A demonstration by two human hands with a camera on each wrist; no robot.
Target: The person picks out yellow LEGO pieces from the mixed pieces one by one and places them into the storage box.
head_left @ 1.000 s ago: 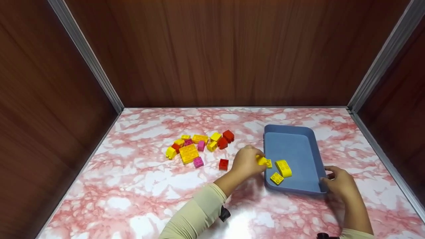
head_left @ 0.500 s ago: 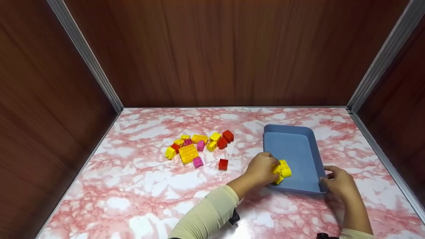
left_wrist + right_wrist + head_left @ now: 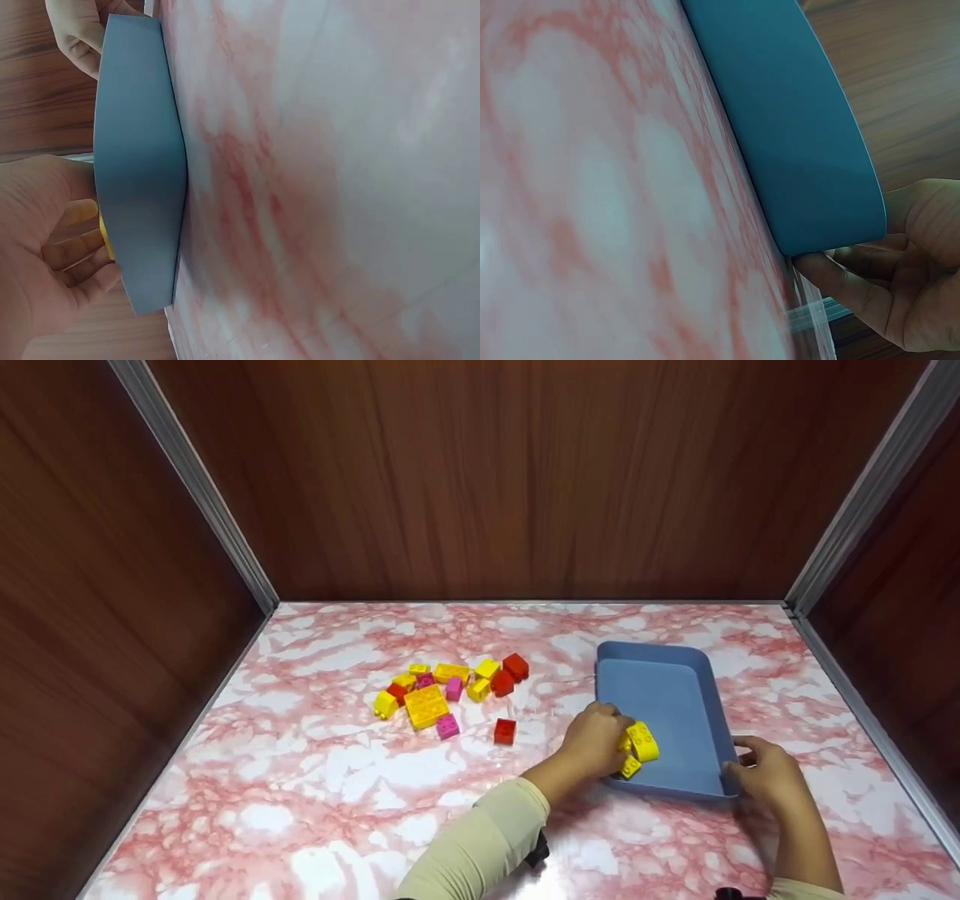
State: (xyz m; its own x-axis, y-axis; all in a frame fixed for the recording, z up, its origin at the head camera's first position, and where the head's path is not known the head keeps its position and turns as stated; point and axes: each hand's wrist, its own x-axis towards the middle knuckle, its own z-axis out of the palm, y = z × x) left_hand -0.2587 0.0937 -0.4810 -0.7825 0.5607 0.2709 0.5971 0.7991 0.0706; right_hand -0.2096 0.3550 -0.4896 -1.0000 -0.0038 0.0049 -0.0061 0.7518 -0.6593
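Observation:
The left hand (image 3: pixel 597 741) reaches over the near left side of a blue-grey tray (image 3: pixel 667 793). Its curled fingers hold a small yellow toy brick (image 3: pixel 624 744), mostly hidden by the hand. Against it in the tray lie a curved yellow brick (image 3: pixel 644 742) and a square yellow brick (image 3: pixel 630 768). In the left wrist view, the tray wall (image 3: pixel 139 150) hides the fingertips, and a sliver of yellow brick (image 3: pixel 107 238) shows beside them. The right hand (image 3: pixel 769 772) grips the tray's right wall near the front corner, thumb inside; in the right wrist view its fingers (image 3: pixel 847 289) are under that corner.
Left of the tray lies a loose group of yellow, red and pink bricks, among them a large orange-yellow brick (image 3: pixel 427 706). A lone red brick (image 3: pixel 505 731) sits nearer the tray. Brown wood-look panels (image 3: pixel 525 480) enclose the marbled table (image 3: pixel 300 780).
The left hand has moved right, carrying the yellow brick from the tray's left rim down among the other yellow bricks inside. The right hand and tray have stayed put.

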